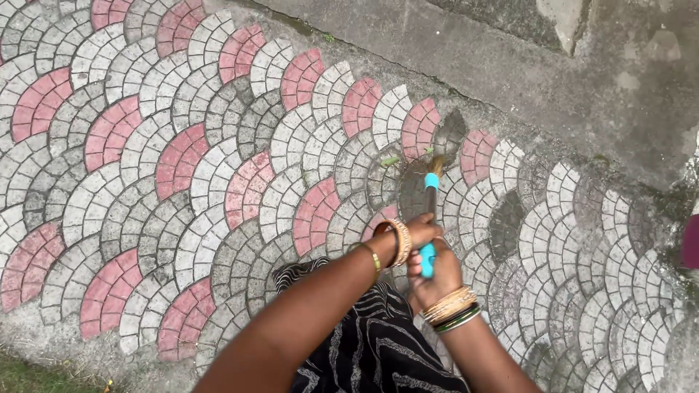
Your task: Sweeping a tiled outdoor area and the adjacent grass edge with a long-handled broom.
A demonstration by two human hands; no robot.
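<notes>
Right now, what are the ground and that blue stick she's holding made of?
The paving looks like concrete or stone blocks, matt and rough, grey and pink, laid in fan shapes with dirty joints. The stick's handle, gripped by the left hand and right hand, looks like smooth turquoise plastic, slightly shiny. Its tip looks like tan straw, probably.

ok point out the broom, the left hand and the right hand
broom (429, 218): head view, on the turquoise handle between the bristle end and the hands
left hand (419, 231): head view, on the knuckles wrapped over the handle
right hand (437, 280): head view, on the back of the hand
</notes>
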